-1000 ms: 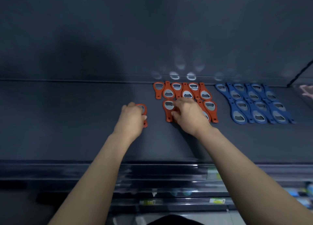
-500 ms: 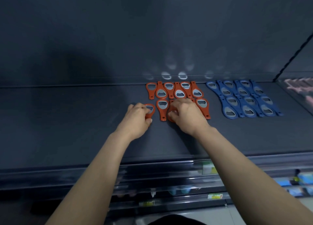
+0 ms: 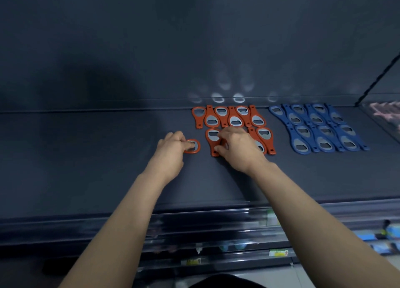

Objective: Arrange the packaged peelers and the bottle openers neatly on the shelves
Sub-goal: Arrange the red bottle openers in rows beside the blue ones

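Observation:
Orange bottle openers (image 3: 229, 117) lie in two interlocked rows at the back middle of the dark shelf (image 3: 86, 168). My left hand (image 3: 171, 153) pinches a loose orange opener (image 3: 192, 145) just left of the front row; only its ring end shows. My right hand (image 3: 238, 150) lies over the front row, fingertips pinching the handle of an orange opener (image 3: 213, 140) there and hiding those beneath it. Blue bottle openers (image 3: 318, 129) sit in a tidy block to the right. No peelers can be made out.
Pink packaged items (image 3: 385, 112) lie beyond a divider (image 3: 376, 81) at the far right. The shelf's front edge (image 3: 194, 216) carries price-tag strips, with lower shelves and small goods below. The shelf's left half is bare.
My left hand has carried the loose orange opener right, closer to the front row. My right hand stays on the front row. The camera view has shifted a little.

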